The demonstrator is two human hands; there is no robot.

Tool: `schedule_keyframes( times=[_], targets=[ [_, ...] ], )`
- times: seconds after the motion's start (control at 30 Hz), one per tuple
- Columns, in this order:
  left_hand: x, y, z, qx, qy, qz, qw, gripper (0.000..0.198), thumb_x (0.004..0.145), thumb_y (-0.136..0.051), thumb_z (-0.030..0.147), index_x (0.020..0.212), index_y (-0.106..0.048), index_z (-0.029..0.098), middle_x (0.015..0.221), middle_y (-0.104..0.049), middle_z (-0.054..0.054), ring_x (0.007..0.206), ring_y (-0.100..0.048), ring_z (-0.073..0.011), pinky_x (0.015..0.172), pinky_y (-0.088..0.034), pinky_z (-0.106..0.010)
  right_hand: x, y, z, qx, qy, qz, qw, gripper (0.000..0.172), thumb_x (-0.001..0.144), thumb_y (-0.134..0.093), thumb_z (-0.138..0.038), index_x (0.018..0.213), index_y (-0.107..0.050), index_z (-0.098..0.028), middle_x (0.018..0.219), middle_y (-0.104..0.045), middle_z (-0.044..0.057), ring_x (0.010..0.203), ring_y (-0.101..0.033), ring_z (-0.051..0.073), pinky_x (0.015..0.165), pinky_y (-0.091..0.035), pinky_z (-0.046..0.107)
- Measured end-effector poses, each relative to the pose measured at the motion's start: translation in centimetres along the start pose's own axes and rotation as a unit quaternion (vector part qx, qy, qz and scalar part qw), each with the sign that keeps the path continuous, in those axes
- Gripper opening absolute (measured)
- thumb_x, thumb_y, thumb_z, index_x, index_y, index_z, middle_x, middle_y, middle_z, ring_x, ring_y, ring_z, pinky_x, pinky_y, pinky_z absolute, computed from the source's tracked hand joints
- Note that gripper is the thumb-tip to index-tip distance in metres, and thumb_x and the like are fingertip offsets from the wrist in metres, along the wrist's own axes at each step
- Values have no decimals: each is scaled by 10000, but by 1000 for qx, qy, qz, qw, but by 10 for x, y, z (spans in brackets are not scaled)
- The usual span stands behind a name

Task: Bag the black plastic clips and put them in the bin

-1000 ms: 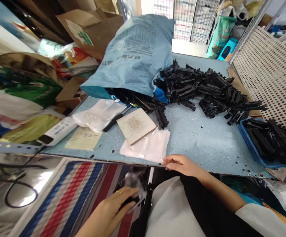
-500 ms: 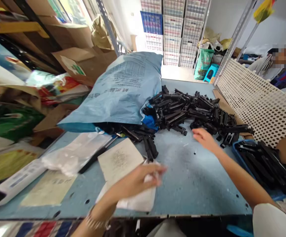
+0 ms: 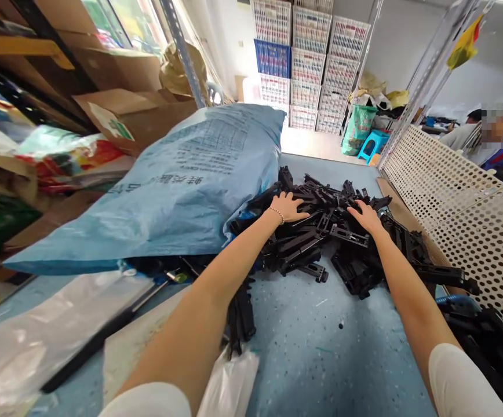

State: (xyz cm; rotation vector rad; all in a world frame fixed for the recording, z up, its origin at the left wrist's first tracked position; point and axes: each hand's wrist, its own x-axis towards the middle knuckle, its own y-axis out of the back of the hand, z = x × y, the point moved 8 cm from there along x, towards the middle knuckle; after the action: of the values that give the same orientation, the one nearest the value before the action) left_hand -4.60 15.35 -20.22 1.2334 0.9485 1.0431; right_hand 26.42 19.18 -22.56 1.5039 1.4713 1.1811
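Both arms stretch straight out over the blue table (image 3: 321, 353). Left hand (image 3: 288, 207) and right hand (image 3: 364, 217) rest palm-down, fingers spread open, on the pile of black plastic parts (image 3: 303, 246), just beside the blue sack (image 3: 190, 185).

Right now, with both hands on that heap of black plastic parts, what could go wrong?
1. The black parts lie tangled; raking them with the left hand and right hand may drag stray pieces across the table toward its near edge.
2. More parts run under the blue sack, so pulling could shift it.
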Motion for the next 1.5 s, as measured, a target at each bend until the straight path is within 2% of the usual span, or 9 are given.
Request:
schedule_keyframes(
  times=[0.23,0.43,0.57,0.73,0.8,0.97,1.07,1.3,1.5],
  targets=[
    [-89,-29,1,-12,-34,-4,999,759,933,-478,685,1477,-539,161,1547,-492,-174,1406,-408,-370,1109,-415,-475,-76,-40,-19,81,-7,-57,995,607,981,-412,-628,1448,-560,-270,1431,-617,127,1316,-527,362,1102,-406,548],
    [-155,-22,2,-4,39,24,999,699,995,-489,534,1556,-433,119,1674,-298,-206,1521,-282,-424,1199,-268,-615,-132,-45,-44,154,20,-60,986,578,964,-482,-547,1437,-550,-222,1440,-612,126,1305,-564,298,1121,-420,472],
    [-258,-20,84,-52,-43,72,995,736,969,-483,648,1543,-465,188,1641,-373,-199,1539,-272,-425,1196,-266,-655,-144,-10,-44,196,13,4,981,648,989,-400,-528,1497,-443,-129,1539,-498,183,1376,-502,270,1165,-379,426],
    [-403,-71,189,-83,-236,61,966,840,805,-667,741,1520,-494,336,1652,-388,-100,1556,-237,-432,1232,-74,-724,-185,50,-55,380,28,100,919,708,912,-514,-686,1437,-496,-212,1332,-646,121,1229,-600,278,1070,-468,459],
    [-403,-85,187,-77,-203,63,974,737,867,-677,631,1513,-509,318,1660,-369,-113,1560,-242,-413,1242,-59,-708,-218,51,-75,486,25,39,873,716,868,-555,-748,1379,-542,-246,1217,-694,86,1131,-649,269,980,-526,446],
    [-317,-72,143,-107,-79,96,986,664,916,-673,520,1490,-532,216,1666,-308,-201,1577,-187,-413,1228,-30,-724,-324,9,-127,659,-82,-203,719,747,792,-515,-883,1122,-650,-226,1008,-737,99,862,-692,262,744,-583,417],
    [-306,-53,134,-203,-33,154,966,508,1006,-561,391,1462,-536,167,1634,-383,-202,1586,-188,-370,1247,-25,-696,-370,-6,-126,663,-126,-184,715,696,788,-576,-841,1135,-637,-242,1027,-723,87,905,-679,258,750,-578,393],
    [-389,-73,180,-649,-17,79,756,751,963,-585,542,1556,-254,221,1581,-418,-188,1421,-484,-285,1101,-508,-438,-441,7,-149,452,31,-17,891,576,941,-622,-493,1469,-459,-329,1451,-493,111,1400,-425,302,1196,-356,545],
    [-422,-83,168,-875,123,-24,468,665,746,-827,408,1296,-495,238,1041,-592,-11,705,-580,-103,521,-552,-226,-467,39,-175,355,219,-38,908,337,1058,-447,-358,1372,-552,-299,1252,-610,108,1098,-632,251,905,-568,442]
  ],
)
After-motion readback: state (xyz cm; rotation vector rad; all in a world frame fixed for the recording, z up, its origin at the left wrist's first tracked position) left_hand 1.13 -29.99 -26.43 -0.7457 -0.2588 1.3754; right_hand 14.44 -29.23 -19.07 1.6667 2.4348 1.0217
